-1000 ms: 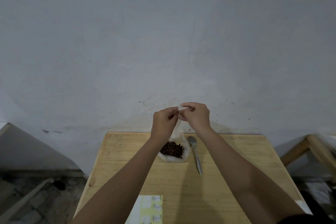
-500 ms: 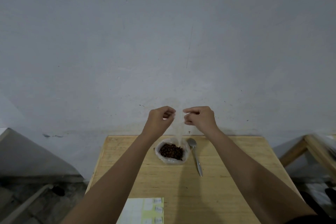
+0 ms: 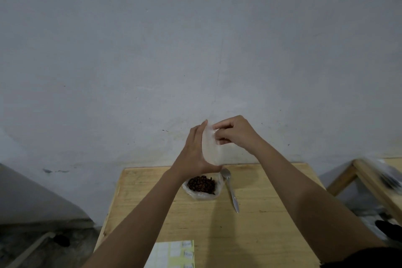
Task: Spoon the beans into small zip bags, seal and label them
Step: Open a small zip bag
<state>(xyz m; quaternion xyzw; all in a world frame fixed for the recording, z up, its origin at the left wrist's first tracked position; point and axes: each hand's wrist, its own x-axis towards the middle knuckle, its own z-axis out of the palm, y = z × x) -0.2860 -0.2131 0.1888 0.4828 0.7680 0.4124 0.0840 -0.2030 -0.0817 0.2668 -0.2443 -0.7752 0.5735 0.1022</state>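
Note:
A small clear zip bag is held upright in the air above the wooden table. My left hand spans it from the left, fingers straight along its side and the thumb hooked under its lower end. My right hand pinches the bag's upper edge from the right. Below them, dark brown beans lie in an open plastic bag on the table. A metal spoon lies just right of the beans, bowl toward the wall.
A sheet of labels lies at the table's near edge. The table's far edge meets a grey wall. A second wooden frame stands to the right, with dark things blurred on it.
My hands were apart, stretching the bag between them. Now my left hand has turned flat along the bag's side and my right hand has come in to its top edge.

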